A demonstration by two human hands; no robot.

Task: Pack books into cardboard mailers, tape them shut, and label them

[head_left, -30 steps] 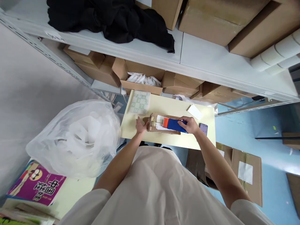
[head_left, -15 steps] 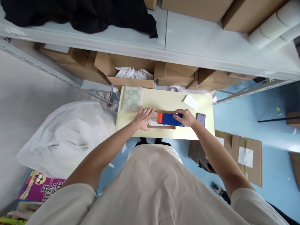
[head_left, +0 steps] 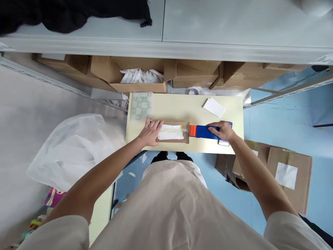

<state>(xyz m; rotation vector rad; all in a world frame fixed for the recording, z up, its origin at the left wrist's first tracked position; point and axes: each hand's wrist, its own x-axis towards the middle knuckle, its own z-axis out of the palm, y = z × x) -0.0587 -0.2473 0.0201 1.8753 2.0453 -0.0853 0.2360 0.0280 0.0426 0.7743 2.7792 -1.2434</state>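
Observation:
On the pale yellow table lies a flat, narrow cardboard box [head_left: 186, 138] with white labels on top and clear tape across its right end. My left hand [head_left: 151, 133] grips the box's left end, fingers over the top. A blue tape dispenser [head_left: 204, 132] with an orange head is held in my right hand [head_left: 221, 131], fingers wrapped around its right part. Its orange end meets or nearly meets the box's right edge. Partly under my right hand lies a phone [head_left: 224, 142].
A white stack of paper or cards [head_left: 213, 106] and a green-and-white patterned pad [head_left: 141, 106] lie on the table [head_left: 171, 107]. Behind stands a shelf [head_left: 125, 47] with cardboard boxes. A white plastic bag [head_left: 75, 149] bulges at the left; a large carton [head_left: 291, 173] sits on the floor at right.
My right hand has drawn the tape dispenser rightward, from over the box to beyond its right end, uncovering the labels. My left hand stays on the box's left end. The camera view has shifted.

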